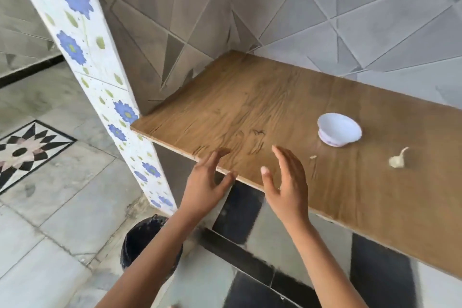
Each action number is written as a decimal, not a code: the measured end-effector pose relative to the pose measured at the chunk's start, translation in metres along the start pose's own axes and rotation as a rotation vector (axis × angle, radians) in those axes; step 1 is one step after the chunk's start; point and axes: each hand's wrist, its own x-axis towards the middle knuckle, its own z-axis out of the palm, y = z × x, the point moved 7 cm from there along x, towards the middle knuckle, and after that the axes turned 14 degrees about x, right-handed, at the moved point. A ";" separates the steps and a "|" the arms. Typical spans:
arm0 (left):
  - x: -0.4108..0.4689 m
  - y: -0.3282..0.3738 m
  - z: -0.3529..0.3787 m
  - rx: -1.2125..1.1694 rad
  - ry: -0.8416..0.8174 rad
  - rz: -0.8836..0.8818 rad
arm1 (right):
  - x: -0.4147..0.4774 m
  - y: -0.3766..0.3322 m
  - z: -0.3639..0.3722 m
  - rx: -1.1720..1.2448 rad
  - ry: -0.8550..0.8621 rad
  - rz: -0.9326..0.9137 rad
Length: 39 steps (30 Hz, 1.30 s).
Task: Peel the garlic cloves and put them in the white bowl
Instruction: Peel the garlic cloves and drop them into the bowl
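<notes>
Hands first: left hand and right hand are both empty, fingers spread loose, at the near edge of the wooden tabletop. The white bowl sits further right on the tabletop. The garlic lies near it, closer to the front edge, and a tiny scrap lies between the garlic and the right hand.

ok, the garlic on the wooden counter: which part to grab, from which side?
Probably the fat rounded body of the garlic, not the thin stalk, which tapers and points away toward the wall. It lies on its side with bare counter around it, so come from above with the right hand, the nearer one, fingers pinching across the body.
</notes>
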 end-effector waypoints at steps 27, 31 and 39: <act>0.121 0.174 0.193 0.171 -0.266 0.253 | -0.045 0.207 -0.216 -0.700 -0.325 0.621; 0.170 0.204 0.176 -0.034 -0.075 0.251 | -0.044 0.216 -0.218 -0.698 -0.283 0.673; 0.219 0.221 0.258 0.582 -0.705 0.342 | -0.045 0.218 -0.219 -0.681 -0.235 0.706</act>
